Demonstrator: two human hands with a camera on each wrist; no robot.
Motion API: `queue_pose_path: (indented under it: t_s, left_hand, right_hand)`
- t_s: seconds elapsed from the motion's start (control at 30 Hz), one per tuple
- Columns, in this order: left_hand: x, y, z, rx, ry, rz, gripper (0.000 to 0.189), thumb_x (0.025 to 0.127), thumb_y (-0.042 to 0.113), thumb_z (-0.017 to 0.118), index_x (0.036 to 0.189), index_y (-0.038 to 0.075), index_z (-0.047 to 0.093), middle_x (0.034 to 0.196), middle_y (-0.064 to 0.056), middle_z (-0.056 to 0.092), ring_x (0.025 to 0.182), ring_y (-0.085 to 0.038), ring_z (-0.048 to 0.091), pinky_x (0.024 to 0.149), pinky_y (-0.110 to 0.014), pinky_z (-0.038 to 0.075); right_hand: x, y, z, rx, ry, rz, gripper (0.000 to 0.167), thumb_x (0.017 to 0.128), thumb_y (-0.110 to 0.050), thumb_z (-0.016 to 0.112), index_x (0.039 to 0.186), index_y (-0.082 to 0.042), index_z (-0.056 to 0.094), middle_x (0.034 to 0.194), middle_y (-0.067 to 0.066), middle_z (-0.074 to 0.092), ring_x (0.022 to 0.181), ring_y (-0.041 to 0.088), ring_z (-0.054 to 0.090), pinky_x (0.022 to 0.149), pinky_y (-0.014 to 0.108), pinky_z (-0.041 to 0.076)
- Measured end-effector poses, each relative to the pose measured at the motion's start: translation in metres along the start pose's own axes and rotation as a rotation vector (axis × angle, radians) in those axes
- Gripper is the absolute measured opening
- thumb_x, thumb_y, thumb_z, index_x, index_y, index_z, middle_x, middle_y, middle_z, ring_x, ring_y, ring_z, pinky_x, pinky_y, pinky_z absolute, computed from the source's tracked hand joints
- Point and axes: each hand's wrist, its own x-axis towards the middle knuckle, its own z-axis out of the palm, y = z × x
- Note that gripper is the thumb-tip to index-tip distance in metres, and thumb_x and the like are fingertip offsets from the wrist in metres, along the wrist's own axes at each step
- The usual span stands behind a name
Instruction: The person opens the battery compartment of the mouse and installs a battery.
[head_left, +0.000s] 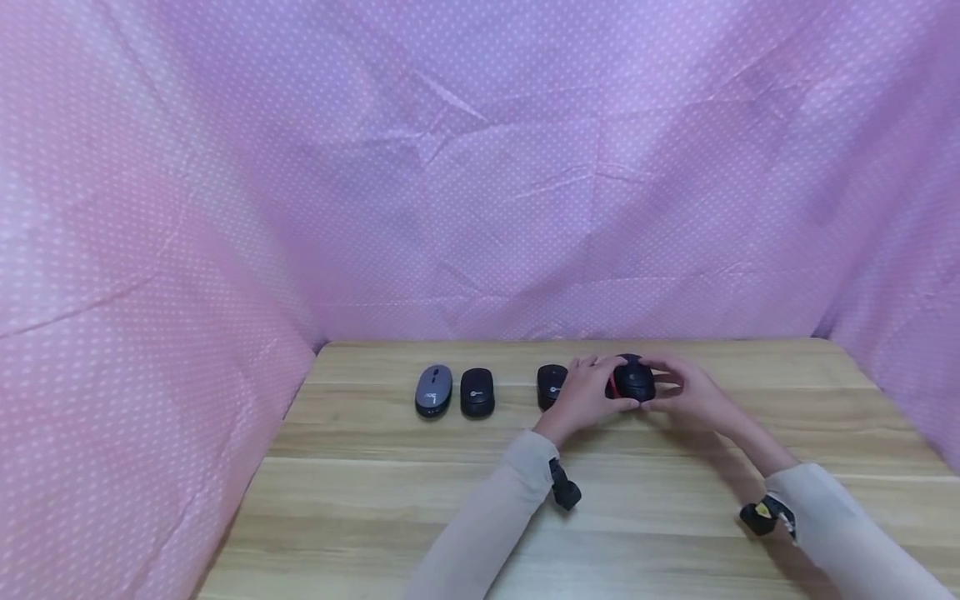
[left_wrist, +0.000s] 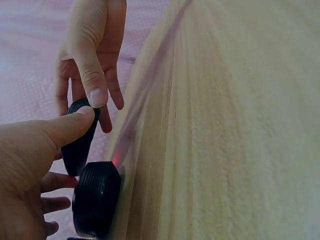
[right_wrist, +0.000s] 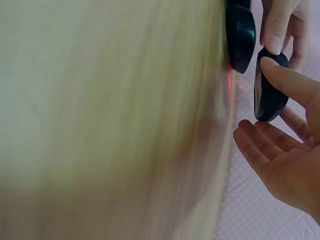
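Both hands hold one black computer mouse (head_left: pixel 633 380) between them, raised off the table and tilted on edge in the wrist views. My left hand (head_left: pixel 592 392) grips its left side, thumb at the near end and fingers at the far end. From the right, my right hand (head_left: pixel 688 392) pinches it between thumb and index finger, the other fingers spread. Beside it, a second black mouse (left_wrist: pixel 96 200) rests on the table, mostly covered by the left hand in the head view. A red glow (right_wrist: pixel 229 87) shows near these two mice.
Left of the hands, another black mouse (head_left: pixel 551 386) is partly hidden by the left hand. Farther left lie a black mouse (head_left: pixel 477 392) and a grey-topped mouse (head_left: pixel 433 391). The wooden table (head_left: pixel 360 517) ends at a pink dotted cloth (head_left: pixel 480 208) behind.
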Motion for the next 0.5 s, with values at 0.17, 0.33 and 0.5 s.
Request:
queue_pose_path:
  t_s: [0.17,0.33,0.5]
  left_hand:
    - [0.001,0.001,0.004,-0.002,-0.039,-0.021,0.069,0.089,0.055,0.073,0.147,0.026,0.052,0.15,0.01,0.056,0.147,-0.024,0.041,0.126,-0.043,0.027]
    - [0.0,0.001,0.007,-0.021,-0.076,-0.056,0.067,0.09,0.053,0.074,0.148,0.027,0.052,0.151,0.011,0.054,0.152,-0.028,0.035,0.127,-0.045,0.026]
    - [0.002,0.001,0.009,0.024,-0.081,-0.034,0.066,0.09,0.051,0.074,0.147,0.027,0.052,0.149,0.011,0.056,0.151,-0.03,0.036,0.127,-0.045,0.025]
  right_hand:
    - [-0.002,0.006,0.0,-0.02,-0.016,-0.002,0.072,0.08,0.002,0.083,0.141,0.013,0.046,0.138,0.039,0.052,0.124,0.057,0.055,0.099,0.054,0.052]
    - [-0.002,0.011,0.003,-0.067,-0.018,-0.024,0.07,0.079,0.0,0.084,0.139,0.012,0.049,0.135,0.036,0.057,0.123,0.052,0.057,0.101,0.055,0.051]
    - [-0.001,0.011,0.003,-0.121,-0.009,-0.02,0.069,0.078,-0.002,0.086,0.137,0.009,0.053,0.135,0.032,0.06,0.126,0.048,0.056,0.104,0.054,0.05]
